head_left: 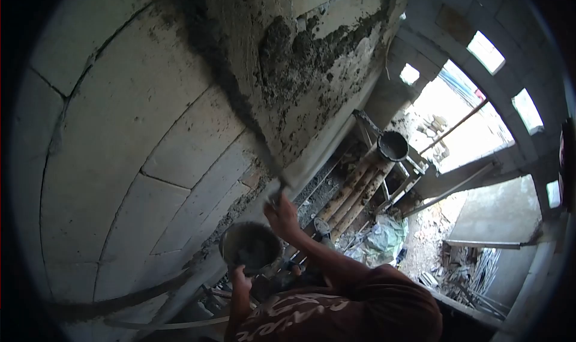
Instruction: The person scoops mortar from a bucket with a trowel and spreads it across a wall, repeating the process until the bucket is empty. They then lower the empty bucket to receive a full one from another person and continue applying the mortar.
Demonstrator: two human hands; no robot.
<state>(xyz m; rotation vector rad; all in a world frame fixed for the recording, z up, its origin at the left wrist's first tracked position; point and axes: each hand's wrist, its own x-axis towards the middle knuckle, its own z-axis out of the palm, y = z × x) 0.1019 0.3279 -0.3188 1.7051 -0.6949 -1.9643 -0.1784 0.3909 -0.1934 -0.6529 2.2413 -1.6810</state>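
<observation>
My left hand (241,278) grips the near rim of a dark round bucket (228,246), which I hold tilted close to the wall. Grey mortar (257,250) lies inside it. My right hand (282,218) is closed around a trowel (284,186), raised just above the bucket against the lower part of the wall corner. Motion blur hides much of the trowel's shape. Wet dark mortar (231,96) runs down the corner joint, and rough patches of mortar (285,57) cover the adjoining face. Pale blocks (126,120) form the wall to the left.
Wooden poles (354,192) make up a scaffold platform beneath me. A second black bucket (393,146) stands at its far end. Below lie a crumpled plastic sheet (384,240) and scrap material (474,273). Bright openings (462,114) pierce the far block wall.
</observation>
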